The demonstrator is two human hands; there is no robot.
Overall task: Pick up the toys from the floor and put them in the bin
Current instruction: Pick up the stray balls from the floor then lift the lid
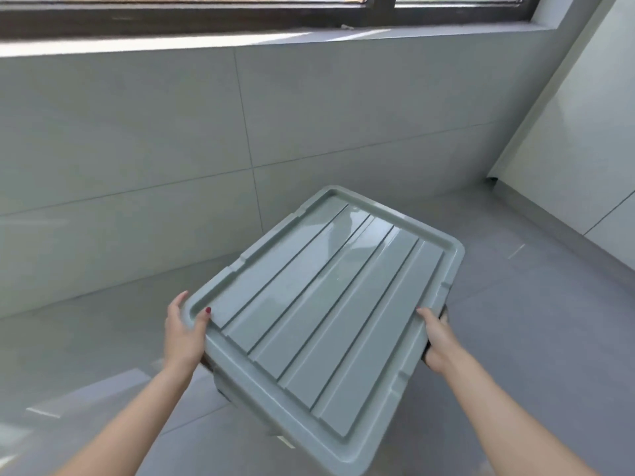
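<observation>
I have the lidded bin gripped at opposite edges, left hand and right hand fingers curled round its rim, above the floor; no toys visible, so next: set down, unlid.

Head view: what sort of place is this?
Probably a tiled room in a home: grey tiled floor, tiled wall under a dark-framed window. Both hands hold a lidded grey bin.

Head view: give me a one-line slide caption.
Both hands, left and right, grip the lidded grey bin above the tiled floor.
</observation>
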